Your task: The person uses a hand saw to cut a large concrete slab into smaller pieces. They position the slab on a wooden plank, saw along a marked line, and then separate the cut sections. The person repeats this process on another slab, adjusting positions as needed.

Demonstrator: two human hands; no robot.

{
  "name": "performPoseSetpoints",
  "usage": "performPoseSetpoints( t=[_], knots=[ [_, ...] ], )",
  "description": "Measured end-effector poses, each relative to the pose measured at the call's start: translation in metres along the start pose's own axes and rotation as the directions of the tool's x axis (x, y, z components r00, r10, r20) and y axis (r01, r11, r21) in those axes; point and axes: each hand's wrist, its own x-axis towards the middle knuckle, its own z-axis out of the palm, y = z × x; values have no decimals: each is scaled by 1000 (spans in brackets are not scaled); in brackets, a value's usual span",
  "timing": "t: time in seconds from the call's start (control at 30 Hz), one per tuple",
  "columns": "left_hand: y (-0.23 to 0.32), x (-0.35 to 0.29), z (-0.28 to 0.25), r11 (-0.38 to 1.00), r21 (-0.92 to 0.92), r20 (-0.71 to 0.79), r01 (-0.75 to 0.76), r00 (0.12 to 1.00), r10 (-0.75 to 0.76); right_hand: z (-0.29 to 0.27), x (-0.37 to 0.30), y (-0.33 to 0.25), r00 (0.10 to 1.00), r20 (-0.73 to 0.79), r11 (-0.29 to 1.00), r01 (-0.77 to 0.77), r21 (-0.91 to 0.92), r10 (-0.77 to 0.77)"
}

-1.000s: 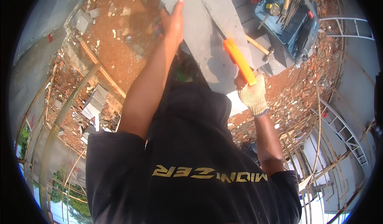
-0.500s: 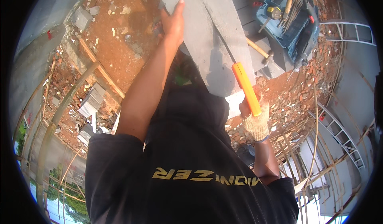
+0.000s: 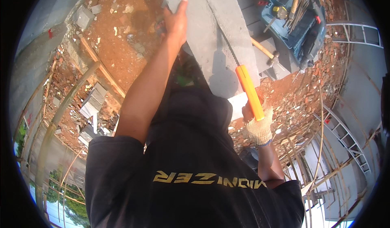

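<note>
A long grey concrete block (image 3: 193, 29) stretches away in front of me, with a dark narrow cut running along its top. In that cut sits the blade of a handsaw (image 3: 250, 93) with an orange handle. My right hand (image 3: 260, 124), in a knitted cream glove, is closed round the handle at the block's near right end. My bare left hand (image 3: 175, 24) grips the block's left edge, its thumb lying on the top face and the fingers down the side, partly hidden.
Right of the block lie a hammer (image 3: 266, 52) with a wooden handle and an open blue tool case (image 3: 284, 29) holding bits and a power tool. Broken brick rubble (image 3: 302, 87) covers the ground. Bamboo poles (image 3: 67, 100), block pieces (image 3: 93, 101) and a wooden plank (image 3: 101, 67) are at left.
The saw handle and my right hand have shifted slightly toward me along the cut. My left hand keeps its hold on the block.
</note>
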Motion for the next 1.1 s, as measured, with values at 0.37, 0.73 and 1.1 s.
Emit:
performPoseSetpoints(
  t=[0.37,0.73,1.1],
  knots=[
    [-17,37,-8,1000,-8,-3,-17,1000,17,6,19,-2,998,-29,997,64,51,-63],
    [-25,38,-14,1000,23,18,18,1000,-18,18,78,-9,992,122,998,-42,51,36],
    [-25,33,-12,999,36,92,-3,996,0,41,115,-9,980,-83,984,179,-18,-180]
  ],
)
